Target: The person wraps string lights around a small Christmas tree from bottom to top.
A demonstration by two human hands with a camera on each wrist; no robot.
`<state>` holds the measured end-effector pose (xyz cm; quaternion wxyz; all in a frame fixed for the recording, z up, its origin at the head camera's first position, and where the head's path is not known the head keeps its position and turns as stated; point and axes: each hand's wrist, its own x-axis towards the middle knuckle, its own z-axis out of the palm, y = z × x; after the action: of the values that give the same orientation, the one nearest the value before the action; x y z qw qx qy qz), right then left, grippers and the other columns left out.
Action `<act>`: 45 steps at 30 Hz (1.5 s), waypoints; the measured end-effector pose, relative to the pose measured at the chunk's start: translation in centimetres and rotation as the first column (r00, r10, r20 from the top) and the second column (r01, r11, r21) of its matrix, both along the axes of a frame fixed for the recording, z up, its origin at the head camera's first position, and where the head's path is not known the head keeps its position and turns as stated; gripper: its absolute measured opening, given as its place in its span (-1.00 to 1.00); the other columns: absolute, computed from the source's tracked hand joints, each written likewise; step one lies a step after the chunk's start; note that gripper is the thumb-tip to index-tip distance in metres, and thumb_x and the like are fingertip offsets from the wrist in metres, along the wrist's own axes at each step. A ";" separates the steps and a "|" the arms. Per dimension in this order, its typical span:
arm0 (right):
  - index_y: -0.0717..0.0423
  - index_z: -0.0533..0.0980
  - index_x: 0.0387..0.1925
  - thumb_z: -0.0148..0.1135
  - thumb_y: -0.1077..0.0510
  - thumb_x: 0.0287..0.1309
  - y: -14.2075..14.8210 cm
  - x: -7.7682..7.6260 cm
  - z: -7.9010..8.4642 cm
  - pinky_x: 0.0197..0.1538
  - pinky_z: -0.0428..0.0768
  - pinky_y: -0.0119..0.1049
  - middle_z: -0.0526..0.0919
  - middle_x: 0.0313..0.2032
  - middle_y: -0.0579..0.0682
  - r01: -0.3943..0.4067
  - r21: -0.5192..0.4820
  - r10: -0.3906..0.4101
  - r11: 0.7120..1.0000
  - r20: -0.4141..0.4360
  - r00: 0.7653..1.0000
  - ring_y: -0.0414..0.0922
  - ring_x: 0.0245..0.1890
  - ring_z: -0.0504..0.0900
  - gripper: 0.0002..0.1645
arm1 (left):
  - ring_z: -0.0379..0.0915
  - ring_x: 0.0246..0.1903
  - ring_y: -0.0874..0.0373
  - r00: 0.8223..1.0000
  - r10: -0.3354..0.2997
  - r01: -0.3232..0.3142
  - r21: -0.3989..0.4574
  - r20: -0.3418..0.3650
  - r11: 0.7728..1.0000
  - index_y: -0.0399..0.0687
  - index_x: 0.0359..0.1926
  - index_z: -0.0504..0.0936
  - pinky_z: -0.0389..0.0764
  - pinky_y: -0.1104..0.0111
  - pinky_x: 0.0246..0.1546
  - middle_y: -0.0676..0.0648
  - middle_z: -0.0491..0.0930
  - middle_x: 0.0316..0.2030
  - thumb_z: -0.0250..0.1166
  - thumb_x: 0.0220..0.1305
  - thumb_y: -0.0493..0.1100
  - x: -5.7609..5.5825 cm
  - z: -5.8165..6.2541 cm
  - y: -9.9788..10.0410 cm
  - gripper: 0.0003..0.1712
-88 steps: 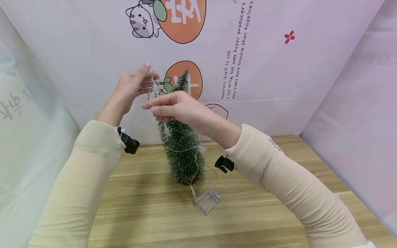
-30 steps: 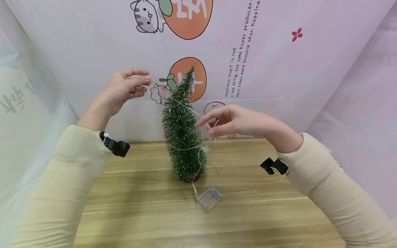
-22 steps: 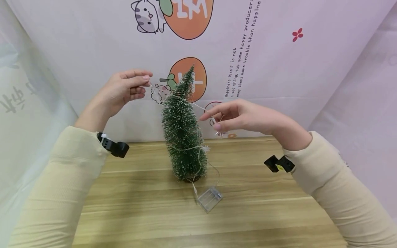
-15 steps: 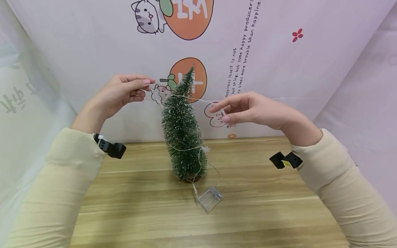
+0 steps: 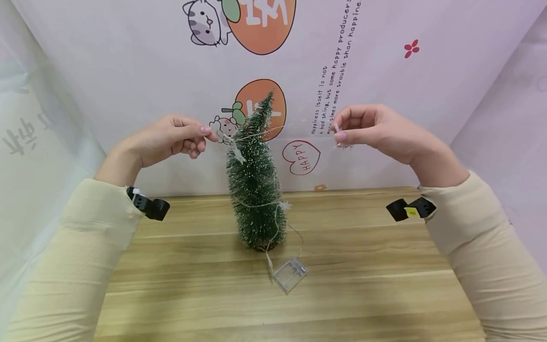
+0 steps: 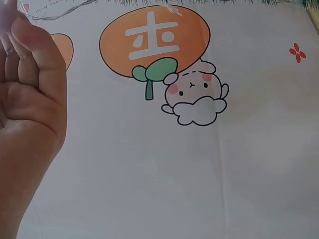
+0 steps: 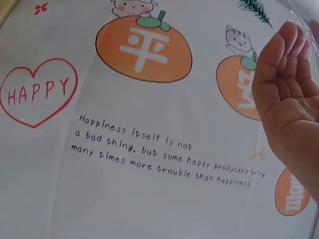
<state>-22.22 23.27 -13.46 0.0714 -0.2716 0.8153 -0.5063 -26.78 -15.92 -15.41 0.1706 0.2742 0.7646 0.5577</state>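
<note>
A small frosted Christmas tree (image 5: 255, 190) stands upright on the table, with a thin string of fairy lights looped round it. To its left, my left hand (image 5: 171, 140) pinches the light string between thumb and forefinger; a clear star-shaped light (image 5: 238, 154) hangs beside those fingertips, over the tree's upper part. On the other side, my right hand (image 5: 378, 130) pinches the string at another spiky clear light (image 5: 344, 144). Between the hands the wire runs across the tree below its tip. Lower down, one more light (image 5: 284, 205) sits at the tree's right side.
A clear battery box (image 5: 289, 275), wired to the string, lies on the wooden table (image 5: 192, 294) in front of the tree. Behind stands a white printed backdrop (image 5: 363, 71) with cartoon fruit and lettering. White sheets close off both sides.
From beside my left hand, my right hand has moved across the tree, then up and right, drawing the string along. My left hand has lately dropped slightly, and its light now overlaps the tree.
</note>
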 end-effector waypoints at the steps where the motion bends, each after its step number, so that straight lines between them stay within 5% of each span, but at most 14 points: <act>1: 0.01 0.55 -0.27 0.20 0.27 0.22 0.3 -0.1 0.0 -0.08 0.49 -0.39 0.59 -0.39 -0.18 0.001 -0.011 -0.001 1.000 -0.002 1.000 -0.17 -0.28 0.54 -0.90 | 0.40 -0.53 0.27 1.000 0.008 -0.008 0.007 -0.010 1.000 0.00 -0.21 0.71 0.51 0.47 -0.36 0.13 0.56 -0.54 0.12 0.41 -0.09 0.0 0.0 0.1 -0.76; 7: 0.01 0.57 -0.23 0.15 0.30 0.25 1.6 -1.0 0.1 -0.07 0.48 -0.40 0.59 -0.42 -0.18 0.019 -0.054 -0.018 0.998 0.018 1.000 -0.19 -0.28 0.55 -0.85 | 0.38 -0.43 0.28 0.979 0.191 -0.179 0.149 -0.066 0.972 0.05 -0.15 0.67 0.52 0.53 -0.30 0.12 0.48 -0.45 0.17 0.37 -0.08 -0.4 -0.7 0.9 -0.83; 11: -0.09 0.60 -0.20 0.14 0.21 0.29 2.1 -1.4 0.3 -0.05 0.48 -0.41 0.57 -0.44 -0.24 0.091 0.014 -0.091 0.996 0.027 0.996 -0.21 -0.30 0.53 -0.83 | 0.45 -0.18 0.32 0.958 0.268 -0.257 0.106 -0.104 0.961 0.06 0.03 0.60 0.55 0.56 -0.12 0.18 0.55 -0.18 0.16 0.37 -0.04 -0.6 -1.2 1.4 -0.73; 17: -0.24 0.60 -0.10 0.18 0.03 0.28 2.0 -1.8 0.9 -0.03 0.46 -0.45 0.52 -0.48 -0.28 0.232 0.148 -0.239 0.961 0.029 0.971 -0.23 -0.31 0.49 -0.81 | 0.43 0.01 0.31 0.962 0.238 -0.236 0.032 -0.132 0.971 -0.02 0.19 0.48 0.49 0.53 0.07 0.21 0.54 0.00 0.08 0.42 0.02 -0.9 -1.9 2.0 -0.58; 24: -0.10 0.55 -0.30 0.27 -0.08 0.18 0.9 -2.8 1.7 -0.14 0.47 -0.45 0.52 -0.55 -0.27 0.335 0.198 -0.344 0.921 0.012 0.939 -0.27 -0.42 0.48 -0.82 | 0.42 0.05 0.26 0.970 0.207 -0.203 0.043 -0.127 0.978 -0.04 0.19 0.49 0.48 0.50 0.09 0.22 0.57 -0.02 0.08 0.42 0.02 -0.8 -2.2 2.2 -0.58; 30: -0.13 0.57 -0.31 0.30 -0.11 0.14 -0.5 -3.7 2.3 -0.16 0.42 -0.42 0.51 -0.55 -0.31 0.405 0.256 -0.401 0.878 -0.070 0.913 -0.26 -0.39 0.44 -0.80 | 0.41 0.07 0.28 0.972 0.194 -0.192 0.026 -0.134 0.981 -0.09 0.24 0.45 0.45 0.46 0.16 0.09 0.54 0.11 0.05 0.43 0.02 -0.8 -2.3 2.5 -0.53; 34: 0.02 0.62 -0.13 0.29 -0.03 0.18 -1.9 -4.2 2.8 -0.15 0.44 -0.38 0.52 -0.52 -0.30 0.444 0.286 -0.415 0.849 -0.160 0.896 -0.26 -0.34 0.45 -0.71 | 0.39 0.09 0.25 0.972 0.191 -0.191 0.009 -0.138 0.981 -0.12 0.25 0.43 0.41 0.40 0.23 0.14 0.53 0.07 0.03 0.44 0.04 -0.8 -2.3 2.8 -0.51; 41: 0.14 0.54 0.12 0.14 0.05 0.30 -5.1 -4.2 3.8 -0.08 0.40 -0.23 0.61 -0.09 0.06 0.510 0.393 -0.408 0.765 -0.317 0.856 -0.11 -0.14 0.43 -0.58 | 0.36 0.12 0.17 0.974 0.177 -0.178 0.010 -0.140 0.984 -0.12 0.25 0.42 0.41 0.41 0.23 0.11 0.51 0.11 0.03 0.44 0.04 -0.8 -2.3 2.8 -0.50; 45: 0.15 0.58 0.06 0.18 0.12 0.26 -6.6 -4.0 3.9 -0.21 0.39 -0.38 0.62 -0.21 -0.02 0.557 0.303 -0.445 0.774 -0.367 0.817 -0.19 -0.26 0.45 -0.63 | 0.32 0.19 0.12 0.975 0.169 -0.170 0.007 -0.141 0.985 -0.12 0.27 0.41 0.40 0.41 0.25 0.00 0.47 0.19 0.03 0.44 0.03 -0.8 -2.5 2.7 -0.50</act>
<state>-26.25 16.64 -9.55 -0.1274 -0.0895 0.9448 -0.2881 -27.58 -13.18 -17.90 0.0687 0.2463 0.7969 0.5474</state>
